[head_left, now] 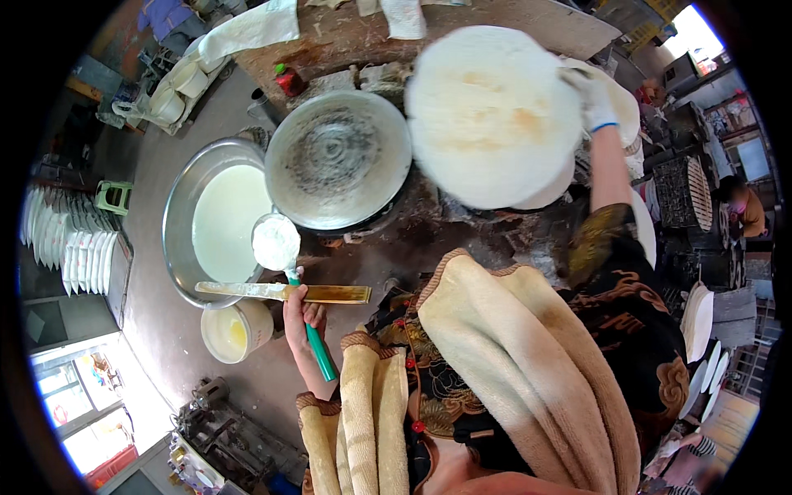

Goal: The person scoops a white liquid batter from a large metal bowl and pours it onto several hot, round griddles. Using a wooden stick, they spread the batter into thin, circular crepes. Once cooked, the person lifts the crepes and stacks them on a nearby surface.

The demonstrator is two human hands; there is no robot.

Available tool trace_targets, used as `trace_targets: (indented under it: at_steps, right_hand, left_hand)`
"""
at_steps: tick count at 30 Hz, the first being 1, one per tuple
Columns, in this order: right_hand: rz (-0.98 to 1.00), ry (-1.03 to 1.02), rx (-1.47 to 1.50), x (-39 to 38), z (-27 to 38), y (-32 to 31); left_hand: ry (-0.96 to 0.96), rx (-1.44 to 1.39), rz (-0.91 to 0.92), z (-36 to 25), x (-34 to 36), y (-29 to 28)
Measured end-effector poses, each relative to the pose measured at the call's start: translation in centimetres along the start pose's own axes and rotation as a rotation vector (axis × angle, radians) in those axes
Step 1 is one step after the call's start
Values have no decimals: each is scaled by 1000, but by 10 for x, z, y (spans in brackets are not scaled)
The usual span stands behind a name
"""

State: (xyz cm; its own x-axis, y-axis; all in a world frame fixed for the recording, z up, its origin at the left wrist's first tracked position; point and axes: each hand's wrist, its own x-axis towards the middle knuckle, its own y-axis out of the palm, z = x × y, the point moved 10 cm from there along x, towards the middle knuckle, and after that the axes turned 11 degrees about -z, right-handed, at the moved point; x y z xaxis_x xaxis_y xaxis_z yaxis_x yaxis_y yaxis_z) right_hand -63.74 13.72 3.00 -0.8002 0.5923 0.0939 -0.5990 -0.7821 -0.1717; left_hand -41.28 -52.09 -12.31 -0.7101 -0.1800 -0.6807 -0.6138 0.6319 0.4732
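Note:
My left hand (304, 313) is closed around a green-handled ladle (277, 241) and a flat wooden spreader (285, 292) that crosses it. White batter fills the ladle's bowl, which is over the rim of a metal basin (175, 247) of pale batter. In a white glove, my right hand (592, 97) grips the right edge of a large, thin round pancake (491, 124), white with brown patches. The pancake looks smeared by motion and covers most of what lies beneath it. Left of it is a round griddle (334, 157), its surface grey with dark smudges.
A small bucket (237, 330) with yellowish liquid stands below the basin. Behind the griddle sits a red bottle (288, 80) with a green cap. More round white sheets (615, 103) lie at right. Machinery (223, 445) stands at lower left, and another person (747, 210) is at far right.

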Motion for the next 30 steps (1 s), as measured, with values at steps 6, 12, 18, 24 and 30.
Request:
trace_targets:
  at_steps: [6, 12, 18, 24, 30]
  right_hand:
    - [-160, -644, -938, 120, 115, -205]
    - [-142, -1070, -1280, 104, 150, -187]
    - [-165, -949, -1584, 146, -17, -181]
    - [-50, -674, -1641, 153, -176, -162]
    - [-36, -529, -1615, 148, -215, -139]
  left_hand:
    - [-58, -4, 109, 62, 7, 72]
    - [-184, -132, 197, 118, 1, 152]
    - [-195, -90, 236, 137, -8, 192]
    - [-94, -16, 81, 131, -11, 183]
    - [-71, -9, -14, 138, -25, 183]
